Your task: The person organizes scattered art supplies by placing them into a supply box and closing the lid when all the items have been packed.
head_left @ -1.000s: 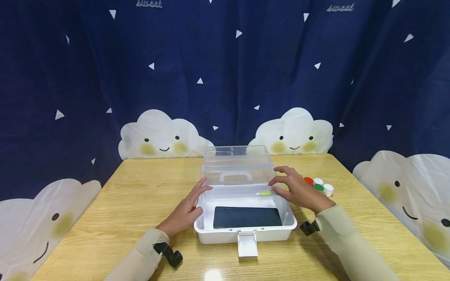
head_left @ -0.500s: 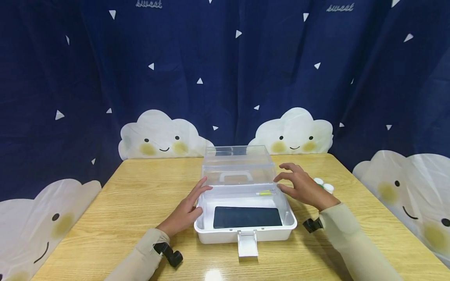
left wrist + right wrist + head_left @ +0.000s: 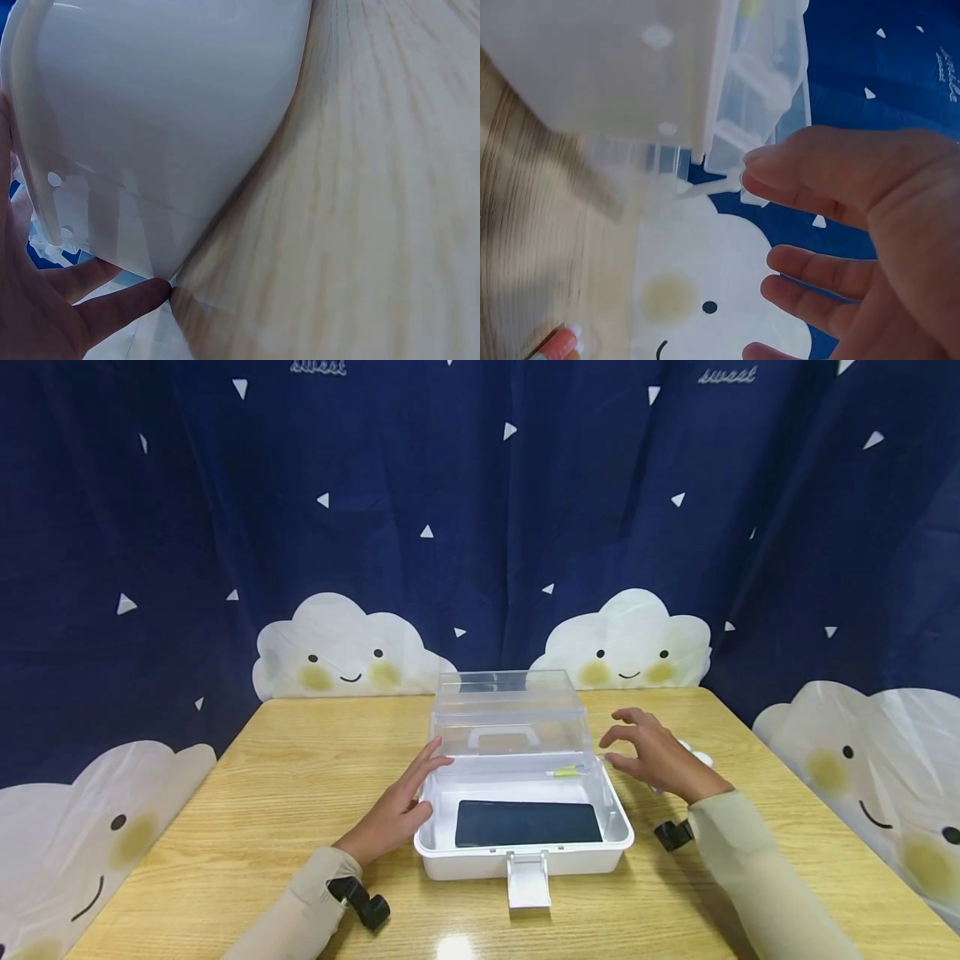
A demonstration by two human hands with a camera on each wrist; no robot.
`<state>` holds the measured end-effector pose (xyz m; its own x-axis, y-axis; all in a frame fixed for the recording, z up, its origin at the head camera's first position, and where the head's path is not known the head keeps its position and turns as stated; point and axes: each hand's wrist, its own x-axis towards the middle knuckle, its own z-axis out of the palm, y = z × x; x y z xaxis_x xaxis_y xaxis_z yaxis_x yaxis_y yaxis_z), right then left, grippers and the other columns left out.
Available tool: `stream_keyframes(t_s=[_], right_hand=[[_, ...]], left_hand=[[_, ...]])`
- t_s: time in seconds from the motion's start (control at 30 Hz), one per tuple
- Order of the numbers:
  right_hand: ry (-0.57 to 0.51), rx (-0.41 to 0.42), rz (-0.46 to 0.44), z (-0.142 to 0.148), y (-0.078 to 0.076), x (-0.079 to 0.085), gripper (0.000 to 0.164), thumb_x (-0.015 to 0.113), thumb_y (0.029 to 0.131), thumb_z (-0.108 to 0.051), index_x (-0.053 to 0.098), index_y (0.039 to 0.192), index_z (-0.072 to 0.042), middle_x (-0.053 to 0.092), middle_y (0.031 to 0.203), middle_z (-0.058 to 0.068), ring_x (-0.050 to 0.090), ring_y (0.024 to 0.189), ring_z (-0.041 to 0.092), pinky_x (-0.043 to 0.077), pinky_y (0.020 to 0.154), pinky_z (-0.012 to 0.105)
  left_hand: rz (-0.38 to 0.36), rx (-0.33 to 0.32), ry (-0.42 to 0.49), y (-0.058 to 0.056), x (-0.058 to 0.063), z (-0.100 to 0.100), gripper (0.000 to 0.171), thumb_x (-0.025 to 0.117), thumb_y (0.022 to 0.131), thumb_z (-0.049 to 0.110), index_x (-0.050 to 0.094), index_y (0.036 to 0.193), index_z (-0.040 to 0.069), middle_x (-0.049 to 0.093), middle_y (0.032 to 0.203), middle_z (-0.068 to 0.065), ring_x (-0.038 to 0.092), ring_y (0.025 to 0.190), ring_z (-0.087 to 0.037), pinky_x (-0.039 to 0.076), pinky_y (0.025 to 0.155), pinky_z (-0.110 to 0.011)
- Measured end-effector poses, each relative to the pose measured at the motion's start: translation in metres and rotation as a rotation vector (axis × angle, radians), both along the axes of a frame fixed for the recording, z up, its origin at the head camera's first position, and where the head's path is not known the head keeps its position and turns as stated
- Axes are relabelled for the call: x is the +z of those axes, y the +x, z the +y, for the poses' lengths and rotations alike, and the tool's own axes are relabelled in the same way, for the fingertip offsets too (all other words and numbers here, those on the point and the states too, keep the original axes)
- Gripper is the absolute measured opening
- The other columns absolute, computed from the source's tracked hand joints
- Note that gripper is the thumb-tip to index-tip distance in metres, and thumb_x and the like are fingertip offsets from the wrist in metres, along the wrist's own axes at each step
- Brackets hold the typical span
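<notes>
A white plastic box (image 3: 480, 867) stands with its clear lid (image 3: 495, 693) tipped back and its front latch (image 3: 528, 887) hanging down. Inside lies a dark flat rectangular slab (image 3: 527, 824); behind that is a slim yellow-and-white stick (image 3: 562, 772). My left hand (image 3: 392, 814) is at the box's left side with fingers extended. In the left wrist view, fingertips come right to the lower edge of the box wall (image 3: 165, 112). To the right of the box, my right hand (image 3: 663, 764) hovers with loosely bent, spread fingers and nothing between them.
Small jars (image 3: 703, 758) with white lids stand behind my right hand, mostly hidden by it. An orange-red jar (image 3: 557, 343) shows at the bottom of the right wrist view. A dark blue curtain (image 3: 480, 510) with clouds hangs past the wooden table (image 3: 330, 743).
My right hand has drawn away to the right from the box's back right corner, covering more of the jars and uncovering the yellow-and-white stick. My left hand and the box have stayed put.
</notes>
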<state>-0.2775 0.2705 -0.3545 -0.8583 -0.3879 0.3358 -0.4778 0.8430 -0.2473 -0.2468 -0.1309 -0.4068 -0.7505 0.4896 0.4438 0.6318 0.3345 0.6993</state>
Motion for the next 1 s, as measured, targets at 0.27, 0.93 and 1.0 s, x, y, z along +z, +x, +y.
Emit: stream_keyframes(t_s=[0.27, 0.93, 1.0], right_hand=[[0.023, -0.051, -0.027, 0.014, -0.008, -0.006, 0.014, 0.072, 0.084, -0.014, 0.073, 0.097, -0.010, 0.048, 0.131, 0.028, 0.043, 0.119, 0.047, 0.041, 0.090, 0.061], [0.057, -0.190, -0.120, 0.029, -0.015, -0.011, 0.023, 0.070, 0.083, -0.019, 0.072, 0.102, -0.007, 0.043, 0.133, 0.032, 0.045, 0.114, 0.049, 0.040, 0.080, 0.063], [0.048, -0.191, -0.123, 0.031, -0.016, -0.012, 0.023, 0.070, 0.083, -0.019, 0.072, 0.102, -0.006, 0.044, 0.132, 0.032, 0.045, 0.113, 0.049, 0.040, 0.079, 0.063]], left_hand=[[0.001, -0.008, -0.007, -0.001, 0.000, -0.001, 0.065, 0.046, 0.082, -0.014, 0.043, 0.142, 0.011, 0.014, 0.160, -0.002, 0.053, 0.069, -0.017, 0.036, 0.049, -0.021], [0.008, -0.019, -0.012, 0.000, 0.002, -0.001, 0.064, 0.045, 0.083, -0.013, 0.042, 0.143, 0.010, 0.013, 0.160, -0.002, 0.049, 0.066, -0.014, 0.036, 0.049, -0.021], [0.009, -0.022, -0.010, 0.000, 0.002, -0.001, 0.064, 0.045, 0.083, -0.013, 0.042, 0.143, 0.009, 0.013, 0.160, -0.003, 0.045, 0.061, -0.012, 0.036, 0.049, -0.021]])
